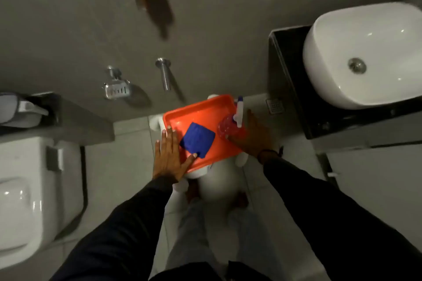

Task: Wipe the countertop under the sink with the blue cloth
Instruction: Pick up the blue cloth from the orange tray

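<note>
A folded blue cloth (197, 139) lies in an orange tray (194, 112) that rests on a white stool (218, 186). My left hand (169, 155) lies flat along the tray's left rim, fingers spread, with the thumb tip touching the cloth's near corner. My right hand (253, 137) rests at the tray's right rim, fingers apart, beside a pink spray bottle (228, 126) with a white nozzle. The white vessel sink (365, 57) sits on a black countertop (290, 70) at the right.
A white toilet (29, 189) stands at the left below a grey ledge (86, 121). A metal soap holder (117, 90) and a metal peg (164, 74) stick out of the grey wall. My legs stand on the pale tiled floor (118, 166).
</note>
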`<state>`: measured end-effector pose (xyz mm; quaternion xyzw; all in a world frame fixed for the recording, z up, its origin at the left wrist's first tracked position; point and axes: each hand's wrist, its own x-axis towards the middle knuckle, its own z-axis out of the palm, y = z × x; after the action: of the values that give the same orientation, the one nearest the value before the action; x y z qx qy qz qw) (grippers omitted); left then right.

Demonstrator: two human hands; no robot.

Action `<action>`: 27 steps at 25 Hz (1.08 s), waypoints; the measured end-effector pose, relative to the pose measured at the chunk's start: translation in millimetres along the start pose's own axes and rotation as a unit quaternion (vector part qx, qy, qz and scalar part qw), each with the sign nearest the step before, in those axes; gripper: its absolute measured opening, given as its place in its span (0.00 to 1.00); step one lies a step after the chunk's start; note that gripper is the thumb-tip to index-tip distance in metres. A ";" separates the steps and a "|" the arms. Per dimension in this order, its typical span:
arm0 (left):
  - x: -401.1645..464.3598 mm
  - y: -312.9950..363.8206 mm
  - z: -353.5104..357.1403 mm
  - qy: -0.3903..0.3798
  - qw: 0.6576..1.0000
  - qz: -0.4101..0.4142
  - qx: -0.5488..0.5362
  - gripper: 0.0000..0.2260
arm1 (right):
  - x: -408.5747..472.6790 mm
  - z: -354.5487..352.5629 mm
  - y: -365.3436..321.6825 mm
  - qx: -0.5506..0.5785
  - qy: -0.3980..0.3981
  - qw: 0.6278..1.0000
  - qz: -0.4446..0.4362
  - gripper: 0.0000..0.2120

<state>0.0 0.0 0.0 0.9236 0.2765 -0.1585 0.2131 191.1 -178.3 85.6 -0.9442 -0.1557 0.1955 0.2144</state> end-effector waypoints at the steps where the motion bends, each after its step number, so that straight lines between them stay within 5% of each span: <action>1: 2.5 -3.4 11.6 -0.012 1.000 -0.017 0.002 0.51 | 14.0 12.6 2.3 0.060 -0.003 0.998 0.027 0.34; 4: -1.6 -15.6 38.1 -0.017 0.998 -0.049 0.031 0.53 | 36.9 48.4 9.8 0.209 0.005 0.975 0.072 0.24; 7: -2.6 -17.4 57.8 -0.027 0.997 -0.050 0.043 0.55 | 54.7 76.9 15.4 0.271 0.090 0.958 0.024 0.09; 10: 1.4 -16.2 65.9 -0.030 0.998 -0.052 0.035 0.56 | 76.7 71.3 -1.7 0.321 0.103 0.941 0.036 0.09; 13: 1.2 -13.3 64.5 -0.039 0.997 -0.063 0.028 0.56 | 102.4 58.4 -15.3 0.353 0.031 0.932 0.073 0.17; 16: 0.5 -11.4 62.1 -0.036 0.997 -0.066 0.013 0.57 | 96.1 49.4 -20.6 0.383 -0.121 0.913 0.072 0.06; 18: 1.3 -11.6 60.6 -0.037 0.997 -0.060 0.008 0.58 | 81.4 57.2 -17.5 0.327 -0.183 0.924 0.069 0.11; 22: 2.7 -13.6 63.7 -0.040 0.998 -0.055 0.017 0.58 | 51.6 89.4 -5.6 -0.012 -0.293 0.956 0.009 0.23; 27: 3.6 -13.3 64.4 -0.041 0.997 -0.057 0.021 0.58 | 20.6 106.4 4.3 -0.039 -0.279 0.955 0.089 0.19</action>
<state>-16.1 -19.4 -60.9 0.9035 0.3160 -0.2136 0.1955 163.6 -137.6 -11.1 -0.8698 -0.1322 0.4631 0.1076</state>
